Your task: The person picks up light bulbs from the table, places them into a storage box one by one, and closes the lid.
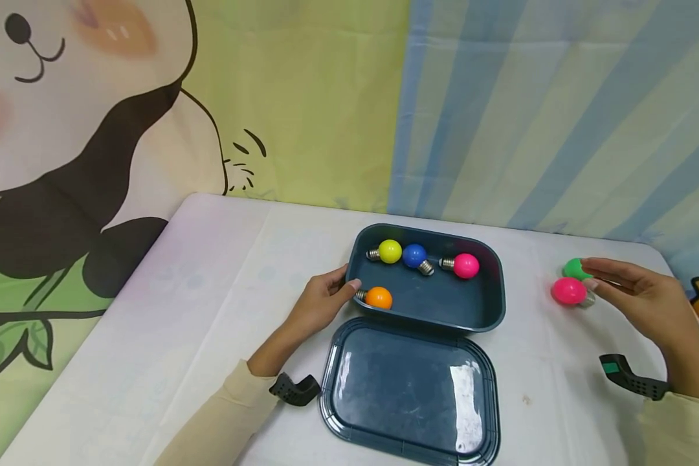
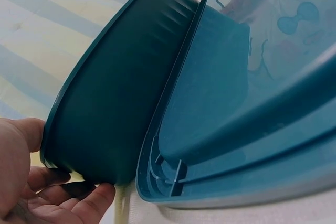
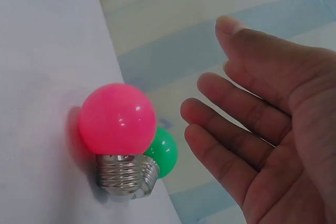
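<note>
My left hand (image 1: 320,301) grips the left end of a dark blue plastic box (image 1: 431,310), thumb over the rim and fingers under the outside wall. Inside the box lie a yellow bulb (image 1: 390,251), a blue bulb (image 1: 415,255), a pink bulb (image 1: 466,265) and, close to my thumb, an orange bulb (image 1: 378,298). To the right, my right hand (image 1: 646,298) hovers with fingers extended beside another pink bulb (image 3: 118,119) and a green bulb (image 3: 164,153) on the table. In the right wrist view a gap shows between its fingers and both bulbs.
The box's lid (image 1: 408,388) lies flat in front of it, near my left forearm. All of this stands on a white-covered table (image 1: 210,323). A printed cloth backdrop (image 1: 303,97) hangs behind the table's far edge.
</note>
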Motion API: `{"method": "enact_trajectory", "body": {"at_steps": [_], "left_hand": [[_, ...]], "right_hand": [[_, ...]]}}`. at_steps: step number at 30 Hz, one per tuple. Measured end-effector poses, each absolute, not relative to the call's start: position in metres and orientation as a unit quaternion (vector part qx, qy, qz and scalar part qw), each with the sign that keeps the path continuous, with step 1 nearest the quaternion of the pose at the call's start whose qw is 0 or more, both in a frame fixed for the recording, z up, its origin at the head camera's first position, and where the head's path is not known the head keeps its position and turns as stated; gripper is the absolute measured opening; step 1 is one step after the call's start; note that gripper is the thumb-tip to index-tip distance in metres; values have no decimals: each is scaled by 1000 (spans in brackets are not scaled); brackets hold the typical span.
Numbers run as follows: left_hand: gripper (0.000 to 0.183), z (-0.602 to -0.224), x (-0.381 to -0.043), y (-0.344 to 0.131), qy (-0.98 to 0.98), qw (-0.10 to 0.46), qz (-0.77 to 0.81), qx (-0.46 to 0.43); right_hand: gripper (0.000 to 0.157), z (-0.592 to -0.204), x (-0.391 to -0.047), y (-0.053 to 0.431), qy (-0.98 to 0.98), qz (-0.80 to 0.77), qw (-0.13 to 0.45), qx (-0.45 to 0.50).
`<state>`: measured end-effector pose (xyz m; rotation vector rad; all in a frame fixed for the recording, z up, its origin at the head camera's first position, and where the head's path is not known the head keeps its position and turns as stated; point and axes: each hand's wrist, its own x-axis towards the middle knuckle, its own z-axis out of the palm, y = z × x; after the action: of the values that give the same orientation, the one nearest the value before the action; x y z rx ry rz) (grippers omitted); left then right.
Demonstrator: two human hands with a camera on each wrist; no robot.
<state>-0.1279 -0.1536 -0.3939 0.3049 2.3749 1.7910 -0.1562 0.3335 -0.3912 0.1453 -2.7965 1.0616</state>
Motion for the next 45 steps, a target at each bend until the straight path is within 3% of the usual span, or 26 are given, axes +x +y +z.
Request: {"method": "enact_trajectory", "body": {"at_steps": [20,37,45], "left_hand": [[54,-394,-129,-156,791,83,600,89],[53,-392,-128,-154,794,78,595,94],[53,-393,-129,-155,794,80,595,100]], "right_hand": [[50,-420,-161,350,-930,365,38,-29],[72,-436,-165,347,-937,347,-42,-14],[73,-437,-164,346,-938,344,-39,-10]]}}
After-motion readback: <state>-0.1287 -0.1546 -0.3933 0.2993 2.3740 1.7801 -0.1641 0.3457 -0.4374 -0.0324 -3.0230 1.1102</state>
